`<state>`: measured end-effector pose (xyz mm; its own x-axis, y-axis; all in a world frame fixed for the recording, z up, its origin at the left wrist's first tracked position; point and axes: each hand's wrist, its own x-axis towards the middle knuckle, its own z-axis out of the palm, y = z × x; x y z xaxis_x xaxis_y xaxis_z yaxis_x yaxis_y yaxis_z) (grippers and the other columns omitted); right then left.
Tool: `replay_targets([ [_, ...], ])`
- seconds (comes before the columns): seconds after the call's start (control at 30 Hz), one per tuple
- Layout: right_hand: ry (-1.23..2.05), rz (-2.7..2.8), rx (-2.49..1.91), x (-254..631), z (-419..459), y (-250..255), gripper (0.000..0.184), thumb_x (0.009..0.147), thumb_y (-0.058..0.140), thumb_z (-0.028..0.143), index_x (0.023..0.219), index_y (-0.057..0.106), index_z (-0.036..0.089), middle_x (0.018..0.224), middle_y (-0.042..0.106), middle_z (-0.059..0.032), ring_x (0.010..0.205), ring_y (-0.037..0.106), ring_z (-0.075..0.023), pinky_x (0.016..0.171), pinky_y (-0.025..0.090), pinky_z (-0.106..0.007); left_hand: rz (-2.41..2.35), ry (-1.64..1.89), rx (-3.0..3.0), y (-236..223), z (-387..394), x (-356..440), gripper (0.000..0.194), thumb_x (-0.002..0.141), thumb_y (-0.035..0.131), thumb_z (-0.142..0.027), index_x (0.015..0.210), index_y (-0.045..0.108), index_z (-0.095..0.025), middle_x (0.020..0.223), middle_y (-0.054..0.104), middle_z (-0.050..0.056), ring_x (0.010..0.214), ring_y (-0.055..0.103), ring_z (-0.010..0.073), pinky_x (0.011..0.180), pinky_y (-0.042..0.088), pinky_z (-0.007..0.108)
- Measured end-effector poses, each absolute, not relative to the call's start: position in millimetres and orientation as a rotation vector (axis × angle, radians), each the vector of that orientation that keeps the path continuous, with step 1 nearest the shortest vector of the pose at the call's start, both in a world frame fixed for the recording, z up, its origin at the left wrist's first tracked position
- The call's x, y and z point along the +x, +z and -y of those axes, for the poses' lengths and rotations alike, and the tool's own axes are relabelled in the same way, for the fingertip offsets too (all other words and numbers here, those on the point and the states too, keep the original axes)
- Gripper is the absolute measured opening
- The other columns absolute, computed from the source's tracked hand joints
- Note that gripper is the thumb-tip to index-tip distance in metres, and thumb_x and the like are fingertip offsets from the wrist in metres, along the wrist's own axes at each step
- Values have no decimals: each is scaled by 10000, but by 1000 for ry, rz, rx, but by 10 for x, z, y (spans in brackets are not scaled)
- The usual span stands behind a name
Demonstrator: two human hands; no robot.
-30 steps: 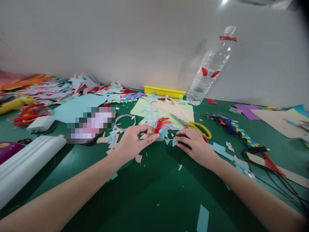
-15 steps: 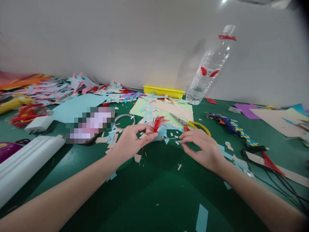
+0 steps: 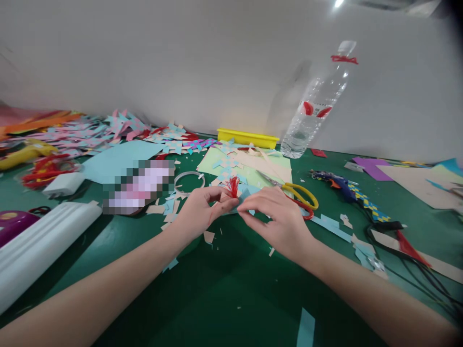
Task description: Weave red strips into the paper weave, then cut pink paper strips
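Note:
A red thread tassel (image 3: 233, 187) rises, its strands fanned upward, from the pinched thumb and fingers of my left hand (image 3: 198, 208). Close on its right is my right hand (image 3: 280, 219), thumb and fingertips pressed together almost touching the left fingertips. Whatever those right fingers hold is too small or hidden to make out. Behind my right hand lie scissors with yellow handles (image 3: 303, 193), and a red handle loop (image 3: 306, 210) shows below them. A thin tape ring (image 3: 175, 183) rests behind my left hand among blue and beige paper scraps (image 3: 209, 237).
A water bottle (image 3: 314, 111) leans against the wall beside a yellow tray (image 3: 249, 139). A pixelated phone (image 3: 139, 188), white charger (image 3: 64, 184) and long white object (image 3: 47, 250) lie left. At right are black cables (image 3: 415, 265), a woven paper strip (image 3: 369, 202) and paper sheets (image 3: 415, 180).
My right hand has moved left, from a small gap away to right beside my left fingertips. The thin pale strand between the hands no longer shows. My left hand still holds the tassel.

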<state>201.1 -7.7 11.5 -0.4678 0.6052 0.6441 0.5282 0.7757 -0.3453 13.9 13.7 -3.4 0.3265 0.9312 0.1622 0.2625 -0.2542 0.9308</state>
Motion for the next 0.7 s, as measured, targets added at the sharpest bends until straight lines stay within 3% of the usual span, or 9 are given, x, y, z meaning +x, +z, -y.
replay_targets([
  [0.37,0,2136,-868,2012,-30,-46,121,872,575,181,760,550,220,773,693,22,707,595,-131,711,364,-329,-1064,952,1668,-44,-138,137,325,808,628,-353,594,472,-165,622,447,-41,614,422,92,624,413,222],
  [0.7,-23,2139,-958,2007,-9,-35,143,873,546,191,734,552,222,759,683,13,703,590,-139,706,355,-336,-1090,947,1791,-20,-134,125,281,814,614,-384,641,582,-165,677,579,-6,650,518,124,639,450,257],
])
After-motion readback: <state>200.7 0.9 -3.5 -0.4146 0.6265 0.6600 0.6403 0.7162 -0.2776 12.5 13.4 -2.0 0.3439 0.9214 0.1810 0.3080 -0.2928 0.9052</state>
